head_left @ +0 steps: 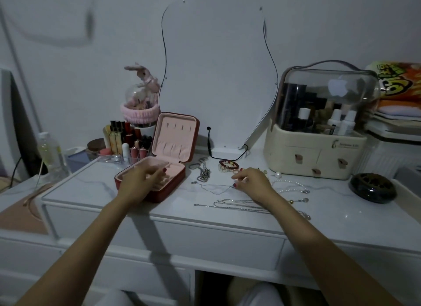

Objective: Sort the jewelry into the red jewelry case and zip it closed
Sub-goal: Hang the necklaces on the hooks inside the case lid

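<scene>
Both forearms reached in from the near edge over the white dressing table [319, 219]. Starting at the far left, I saw a clear bottle [49, 151], then a rack of lipsticks [124, 138] behind the case. My left hand [139, 180] lay over the tray of the red jewelry case [159, 169], fingers loosely curved above the pink compartments; I could not tell whether it held anything. That case stood open at left of centre, its lid propped upright, and the lid's hooks and pockets looked bare.

Right of the case lay a heavy silver chain [204, 172] and, farther back, a red bead bracelet [229, 165]. My right hand [252, 183] rested on the tabletop, fingertips pinched on something small and pale beside a thin chain [215, 189]. Near that hand, several fine necklaces [237, 205] stretched across the table, and a pearl necklace [289, 186] and a loose pearl [278, 174] lay to its right. At far right stood a cream cosmetics organiser [319, 132] and a dark round dish [373, 190].

I judged the sorting barely begun: nearly all the jewelry was out on the table, and the zip was undone.
</scene>
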